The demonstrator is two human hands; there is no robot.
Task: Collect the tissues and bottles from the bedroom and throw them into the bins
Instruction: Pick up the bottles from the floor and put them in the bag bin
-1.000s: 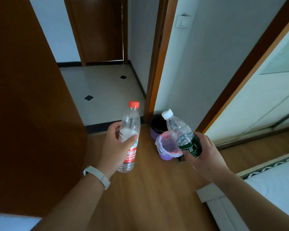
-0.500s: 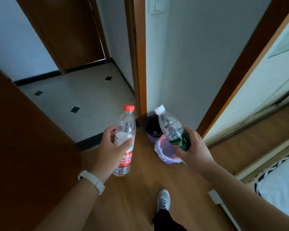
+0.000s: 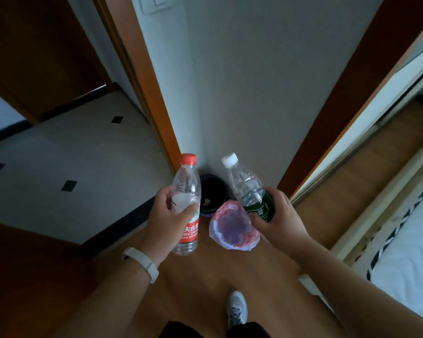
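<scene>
The left hand (image 3: 167, 220) grips the red-capped bottle (image 3: 187, 191) round its middle, thumb laid across the front just above the red label and fingers curled behind. The bottle stands nearly upright, its base hanging below the fist over the wooden floor (image 3: 205, 269). The right hand (image 3: 276, 215) is wrapped round the dark green label of the white-capped bottle (image 3: 248, 189), whose neck tilts up and leans toward the left grip. The two bottles are apart, and through the gap between them two bins show on the floor below. The black-lined bin (image 3: 211, 193) is the farther one, tucked at the foot of the grey wall (image 3: 254, 81) with something small and pale inside. The pale-lined bin (image 3: 232, 228) is nearer, its rim just below and beside the right fist. Whether the bins touch cannot be told. Just beyond the red cap the orange door frame (image 3: 142, 69) comes down to the floor. Outward from the left grip a dark threshold strip (image 3: 122, 223) divides the wood from the pale tiled floor (image 3: 71, 162). Outward from the right grip a brown frame edge slants down, and past it runs the bed (image 3: 413, 240). Below both wrists bare wood lies open, with one shoe (image 3: 237, 308) on it.
</scene>
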